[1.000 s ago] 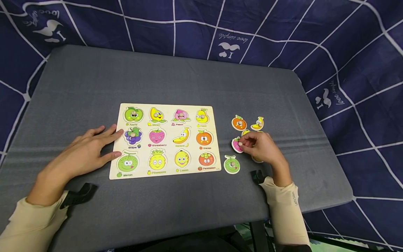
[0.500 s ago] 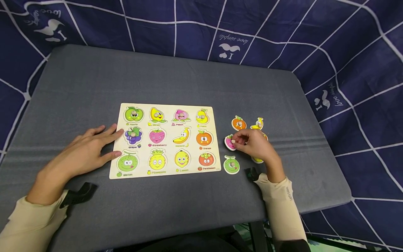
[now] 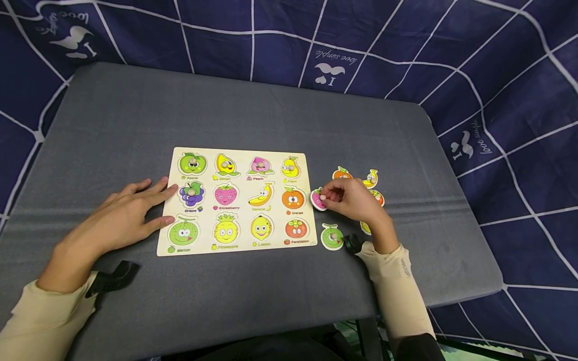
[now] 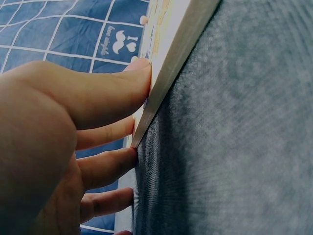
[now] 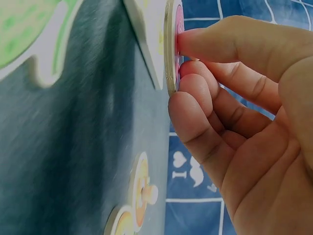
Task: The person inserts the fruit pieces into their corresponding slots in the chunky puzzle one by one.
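A wooden fruit puzzle board (image 3: 241,200) lies on the grey table. My left hand (image 3: 122,215) rests at its left edge, fingers extended and the thumb and fingertips on the border; in the left wrist view the thumb (image 4: 115,90) presses by the board's edge (image 4: 168,68). My right hand (image 3: 354,200) pinches a pink strawberry puzzle piece (image 3: 317,200) by its knob, just off the board's right edge. In the right wrist view the strawberry piece (image 5: 172,49) stands edge-on, tilted up over the cloth. Apple, mango, peach, pear and grape pieces with knobs sit in the board.
Right of the board lie loose pieces: a melon (image 3: 332,237), an orange (image 3: 341,173), a banana (image 3: 371,179), a red-orange piece (image 3: 378,197) and a yellow piece (image 3: 365,228) partly behind the right forearm. A dark blue curtain (image 3: 280,55) hangs beyond the table.
My right hand has moved left and slightly away from me with the strawberry piece, up to the board's right edge. The left hand and the board have stayed put.
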Available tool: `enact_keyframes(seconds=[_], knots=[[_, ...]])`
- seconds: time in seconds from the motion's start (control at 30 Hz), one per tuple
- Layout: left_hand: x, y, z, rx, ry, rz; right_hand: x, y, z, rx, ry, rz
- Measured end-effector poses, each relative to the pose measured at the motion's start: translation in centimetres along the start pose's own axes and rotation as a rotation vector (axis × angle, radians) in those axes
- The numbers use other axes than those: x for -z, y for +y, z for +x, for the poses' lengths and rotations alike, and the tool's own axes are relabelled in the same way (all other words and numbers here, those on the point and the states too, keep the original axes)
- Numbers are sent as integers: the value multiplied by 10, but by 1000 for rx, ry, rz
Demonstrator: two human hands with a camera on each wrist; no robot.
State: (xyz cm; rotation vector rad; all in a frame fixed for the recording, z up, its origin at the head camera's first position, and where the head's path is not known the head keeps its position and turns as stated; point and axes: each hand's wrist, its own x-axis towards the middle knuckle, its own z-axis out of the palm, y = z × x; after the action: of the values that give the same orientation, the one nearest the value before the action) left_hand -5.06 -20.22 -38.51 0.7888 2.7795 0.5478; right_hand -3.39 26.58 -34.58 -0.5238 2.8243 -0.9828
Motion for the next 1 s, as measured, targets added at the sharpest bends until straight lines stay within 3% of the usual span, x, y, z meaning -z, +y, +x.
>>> enact_keyframes(seconds=[0.53, 1.0], knots=[[1, 1, 1, 2, -19, -3, -12, -15, 25, 26, -70, 9], [1, 2, -1, -2, -6, 1, -16, -22, 38, 93, -67, -12]])
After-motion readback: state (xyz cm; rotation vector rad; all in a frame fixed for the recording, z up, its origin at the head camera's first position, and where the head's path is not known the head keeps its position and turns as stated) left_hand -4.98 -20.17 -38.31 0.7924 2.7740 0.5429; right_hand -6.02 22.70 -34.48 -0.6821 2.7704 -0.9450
